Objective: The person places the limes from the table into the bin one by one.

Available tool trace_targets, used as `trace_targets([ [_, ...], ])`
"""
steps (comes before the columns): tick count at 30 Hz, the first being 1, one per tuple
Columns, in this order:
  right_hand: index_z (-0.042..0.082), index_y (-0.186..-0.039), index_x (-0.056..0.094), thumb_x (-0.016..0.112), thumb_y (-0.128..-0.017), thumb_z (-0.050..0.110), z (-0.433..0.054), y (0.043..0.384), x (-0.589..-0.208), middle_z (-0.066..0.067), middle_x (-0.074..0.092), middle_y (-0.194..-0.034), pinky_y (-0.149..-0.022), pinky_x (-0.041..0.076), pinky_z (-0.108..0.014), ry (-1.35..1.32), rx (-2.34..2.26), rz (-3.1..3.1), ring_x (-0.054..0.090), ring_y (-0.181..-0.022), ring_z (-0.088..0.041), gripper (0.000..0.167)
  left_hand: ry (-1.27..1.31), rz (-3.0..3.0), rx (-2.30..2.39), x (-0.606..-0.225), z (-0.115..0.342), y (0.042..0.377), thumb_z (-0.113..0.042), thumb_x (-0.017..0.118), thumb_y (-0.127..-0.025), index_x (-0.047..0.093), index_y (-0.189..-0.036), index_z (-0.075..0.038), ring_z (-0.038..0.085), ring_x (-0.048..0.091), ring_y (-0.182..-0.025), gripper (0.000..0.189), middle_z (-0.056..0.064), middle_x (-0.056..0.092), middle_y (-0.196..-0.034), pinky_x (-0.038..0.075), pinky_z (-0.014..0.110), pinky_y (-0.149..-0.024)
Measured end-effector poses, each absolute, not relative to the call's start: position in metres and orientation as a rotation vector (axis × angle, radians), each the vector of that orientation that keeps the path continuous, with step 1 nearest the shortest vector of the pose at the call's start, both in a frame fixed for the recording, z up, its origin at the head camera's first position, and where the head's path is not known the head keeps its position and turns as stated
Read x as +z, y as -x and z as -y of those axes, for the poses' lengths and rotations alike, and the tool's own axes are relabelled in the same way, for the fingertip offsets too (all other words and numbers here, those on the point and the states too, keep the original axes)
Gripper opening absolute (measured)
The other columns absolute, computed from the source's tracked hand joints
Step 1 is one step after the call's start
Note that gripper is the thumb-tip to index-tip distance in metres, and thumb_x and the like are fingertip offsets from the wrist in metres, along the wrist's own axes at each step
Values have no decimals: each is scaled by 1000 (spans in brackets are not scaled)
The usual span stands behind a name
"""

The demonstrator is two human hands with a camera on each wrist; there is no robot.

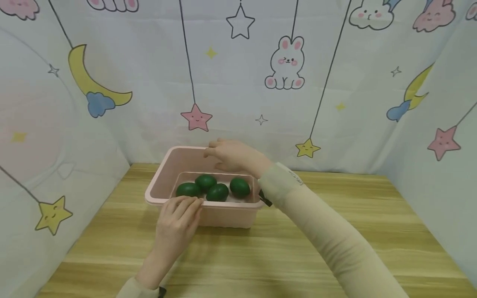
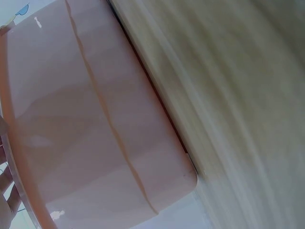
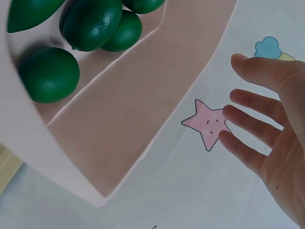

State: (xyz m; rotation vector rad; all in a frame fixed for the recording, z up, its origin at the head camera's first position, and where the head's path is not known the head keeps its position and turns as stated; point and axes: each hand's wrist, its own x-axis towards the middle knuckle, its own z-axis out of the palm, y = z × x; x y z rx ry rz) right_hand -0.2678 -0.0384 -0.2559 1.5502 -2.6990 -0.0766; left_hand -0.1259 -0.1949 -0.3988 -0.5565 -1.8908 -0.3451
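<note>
A pale pink plastic bin stands on the table with several dark green, oval, lime-like fruits lying apart or touching on its floor. My left hand holds the bin's near rim, its fingers bent over the edge. In the left wrist view the bin's outer wall fills the left half, and only parts of the fingers show at the rim. My right hand hovers above the far right part of the bin, fingers spread and loosely bent, holding nothing. The right wrist view shows the fruits below it.
The wood-grain table extends around the bin. Behind it hangs a white cloth backdrop printed with stars, moons and rabbits, and similar cloth walls stand at both sides. The bin is close to the back cloth.
</note>
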Motion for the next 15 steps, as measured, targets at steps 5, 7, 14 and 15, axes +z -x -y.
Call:
trace_targets([
  [5, 17, -132, 56, 61, -93, 22, 29, 267, -255, -2, 56, -135, -108, 43, -33, -1550, -70, 2650, 51, -126, -20, 39, 553, 1881, -345, -399, 195, 125, -19, 53, -97, 73, -97, -3, 32, 62, -88, 25, 10, 72, -91, 48, 44, -79],
  [7, 17, -131, 56, 61, -93, 21, 26, 267, -256, -2, 57, -133, -107, 44, -33, -1538, -80, 2640, 52, -124, -20, 39, 554, 1880, -345, -399, 195, 126, -19, 53, -97, 73, -97, -3, 32, 62, -88, 25, 10, 72, -91, 48, 44, -79],
  [14, 17, -129, 58, 62, -93, 21, 15, 264, -260, -1, 60, -125, -102, 47, -34, -1512, -58, 2602, 55, -117, -18, 37, 552, 1883, -345, -400, 195, 126, -19, 53, -97, 73, -97, -4, 32, 62, -88, 25, 10, 72, -91, 47, 44, -79],
  [15, 17, -129, 58, 62, -93, 21, 13, 263, -261, -1, 60, -124, -102, 47, -34, -1508, -50, 2593, 55, -116, -18, 36, 553, 1883, -346, -400, 195, 126, -19, 53, -97, 73, -97, -4, 32, 62, -88, 25, 10, 72, -91, 47, 44, -79],
])
